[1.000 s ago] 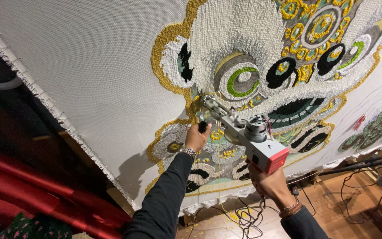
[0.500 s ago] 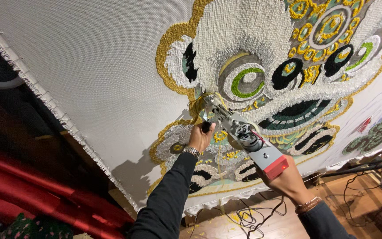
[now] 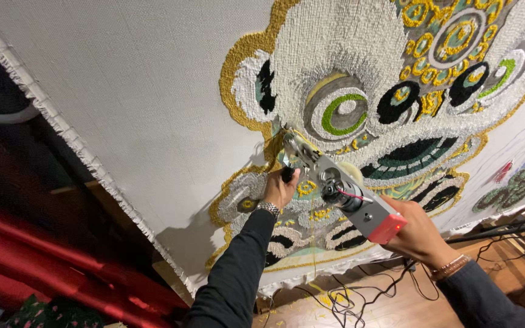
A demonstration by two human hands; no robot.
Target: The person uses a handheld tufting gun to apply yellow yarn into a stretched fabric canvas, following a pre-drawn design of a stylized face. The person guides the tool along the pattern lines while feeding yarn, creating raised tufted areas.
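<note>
Both arms stretched up here, left hand (image 3: 279, 189) wrapped tight round the black front handle and right hand (image 3: 417, 234) closed under the red rear end of the grey metal tufting gun (image 3: 341, 188), its tip pressed into the white tufted lion-face rug cloth (image 3: 153, 109) just above the left fist.

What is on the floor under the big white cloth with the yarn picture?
Below the stretched white cloth, the wooden floor shows tangled black cables and yellow yarn scraps. The dark sleeves cover more floor.

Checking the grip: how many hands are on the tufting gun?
2: left hand on the front handle near the cloth, right hand at the red rear end of the tufting gun.
</note>
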